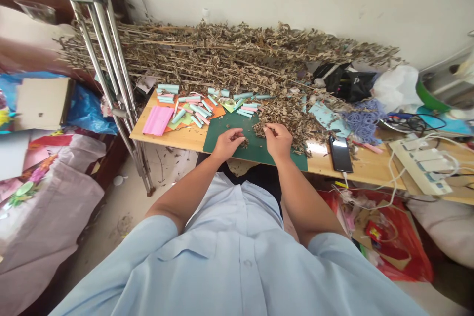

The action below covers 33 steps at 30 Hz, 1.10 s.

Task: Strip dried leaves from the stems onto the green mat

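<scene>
A green cutting mat (218, 131) lies on the wooden table in front of me. My right hand (278, 142) is closed in a pinch at the left edge of a heap of dried leaves (292, 116), with some leaves at its fingertips. To its left, my left hand (228, 144) hovers low over the mat, fingers loosely curled and a gap showing beside the thumb. A small pile of leaf crumbs (245, 143) lies right by that thumb. Behind the mat are several rolled paper tubes (200, 109) in light blue, pink and green.
Bundles of dried stalks (207, 44) run along the wall. Pink paper sheets (158, 120) lie at the table's left end, near a metal crutch (114, 69). On the right are a phone (340, 154) on a cable, purple yarn (366, 121) and a power strip (422, 163).
</scene>
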Each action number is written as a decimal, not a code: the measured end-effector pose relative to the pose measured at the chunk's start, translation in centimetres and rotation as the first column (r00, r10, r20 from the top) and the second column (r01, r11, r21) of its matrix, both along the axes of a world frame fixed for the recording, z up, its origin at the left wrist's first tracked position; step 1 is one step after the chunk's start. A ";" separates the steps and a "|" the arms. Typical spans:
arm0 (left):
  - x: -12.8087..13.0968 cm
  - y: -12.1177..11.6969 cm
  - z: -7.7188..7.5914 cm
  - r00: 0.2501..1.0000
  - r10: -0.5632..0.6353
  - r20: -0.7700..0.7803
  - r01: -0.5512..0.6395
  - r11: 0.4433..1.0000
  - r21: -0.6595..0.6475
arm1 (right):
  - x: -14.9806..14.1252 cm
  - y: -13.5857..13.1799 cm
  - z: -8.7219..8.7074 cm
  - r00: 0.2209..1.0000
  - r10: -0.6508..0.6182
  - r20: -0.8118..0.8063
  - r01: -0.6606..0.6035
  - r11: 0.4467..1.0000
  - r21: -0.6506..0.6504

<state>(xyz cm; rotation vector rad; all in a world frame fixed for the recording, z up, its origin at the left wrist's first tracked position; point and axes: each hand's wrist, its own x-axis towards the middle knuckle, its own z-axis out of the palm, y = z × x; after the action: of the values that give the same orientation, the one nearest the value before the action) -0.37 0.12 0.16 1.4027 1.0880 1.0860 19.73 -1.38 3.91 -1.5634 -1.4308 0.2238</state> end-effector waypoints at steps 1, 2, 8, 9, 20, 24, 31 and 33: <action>0.0 0.0 0.1 1.000 -0.011 0.024 0.011 1.000 -0.010 | -0.6 0.0 0.1 1.000 0.021 -0.013 -0.021 1.000 -0.007; -0.1 0.0 0.2 0.999 -0.026 0.046 0.027 0.999 -0.017 | -1.2 -0.1 0.1 0.999 0.046 -0.026 -0.046 0.999 -0.012; -0.4 0.2 0.1 0.962 -0.098 0.253 0.134 0.982 -0.131 | -4.6 -0.1 -0.3 0.973 0.217 -0.079 -0.220 0.975 -0.020; -0.4 0.3 0.0 0.954 -0.090 0.285 0.135 0.981 -0.142 | -5.0 0.0 -0.4 0.969 0.234 -0.081 -0.237 0.971 -0.032; -0.4 0.4 0.0 0.938 -0.013 0.347 0.079 0.981 -0.176 | -4.1 0.2 -1.1 0.990 0.119 -0.082 -0.125 0.989 -0.079; -0.4 0.5 0.0 0.946 -0.026 0.324 0.091 0.978 -0.186 | -3.6 -0.5 -1.1 0.984 0.175 -0.045 -0.178 0.982 -0.059; -0.5 0.6 0.4 0.954 -0.064 0.293 0.130 0.969 -0.211 | -2.7 -1.1 -0.8 0.911 0.380 0.158 -0.384 0.923 -0.008; -0.6 0.6 0.6 0.942 -0.075 0.328 0.152 0.964 -0.216 | -2.5 -1.1 -0.8 0.888 0.391 0.241 -0.389 0.919 -0.059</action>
<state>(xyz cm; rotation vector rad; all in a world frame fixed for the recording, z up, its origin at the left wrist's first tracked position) -1.02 0.68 0.77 1.0436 0.8596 1.0175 17.19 -2.47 3.15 -1.3292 -1.9438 0.2791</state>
